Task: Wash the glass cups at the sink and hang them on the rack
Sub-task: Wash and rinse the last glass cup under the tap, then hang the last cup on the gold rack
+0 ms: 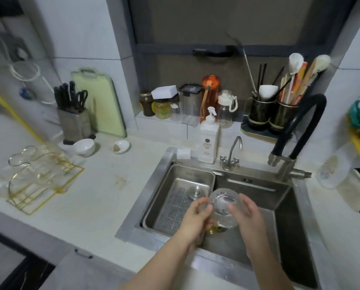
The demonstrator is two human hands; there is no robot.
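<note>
My left hand [197, 214] and right hand [246, 212] are nearest to me, both over the front of the stainless sink [287, 206]. Between them I hold one clear glass cup [224, 206], tilted with its mouth toward me; the left fingers curl round its left side and the right fingers curl against its right side. I cannot tell what, if anything, is inside it. A second small glass [215, 229] with a yellowish tint sits just below it, partly hidden by my left hand.

In the sink's left half lies a perforated steel drain basket [174, 206] with one round metal stopper [195, 192] in it. On the sink's back rim stand one white pump bottle [208, 139], a small faucet [232, 152] and a black-hose faucet [296, 130].

On the countertop's left edge sits the gold wire rack [43, 181] with blurred clear glassware [24, 158] on it; I cannot count the pieces. Near the back edge are two white bowls [84, 146], the right-hand bowl [121, 146] holding something brownish. One knife block [74, 124] holds several black-handled knives and scissors. Two dark utensil holders [273, 116] at the back right corner hold spoons, chopsticks and brushes.
</note>
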